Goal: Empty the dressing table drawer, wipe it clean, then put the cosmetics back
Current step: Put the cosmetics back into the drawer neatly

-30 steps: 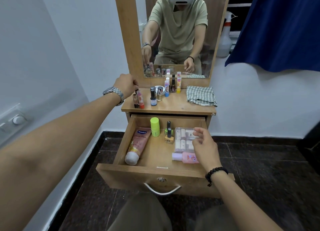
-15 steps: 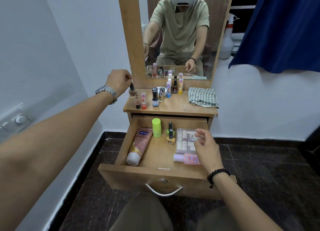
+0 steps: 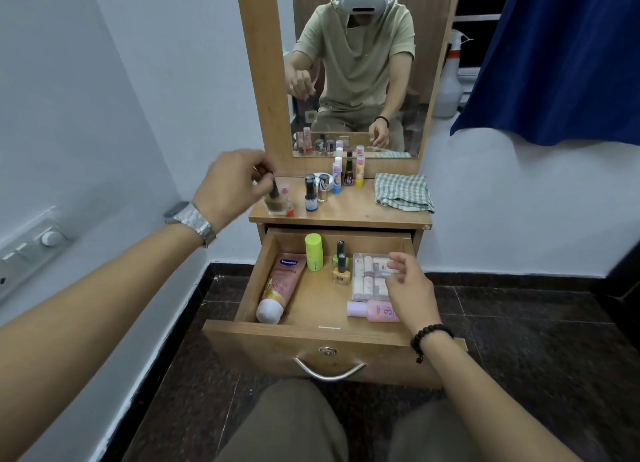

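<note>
The left hand pinches the black cap of a small amber glass bottle, upright, cap up, at the tabletop's left end. The right hand, fingers loosely curled, holds nothing and hovers over the clear plastic box lying lengthwise front-to-back in the open wooden drawer.

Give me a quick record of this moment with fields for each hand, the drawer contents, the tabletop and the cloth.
left hand: pinches the cap of a nail polish bottle at the tabletop's left end
right hand: over the clear case in the drawer, contact unclear
drawer: open; holds pink tube, green bottle, two polishes, clear case, pink bottle
tabletop: small bottles standing
checked cloth: folded at right
</note>
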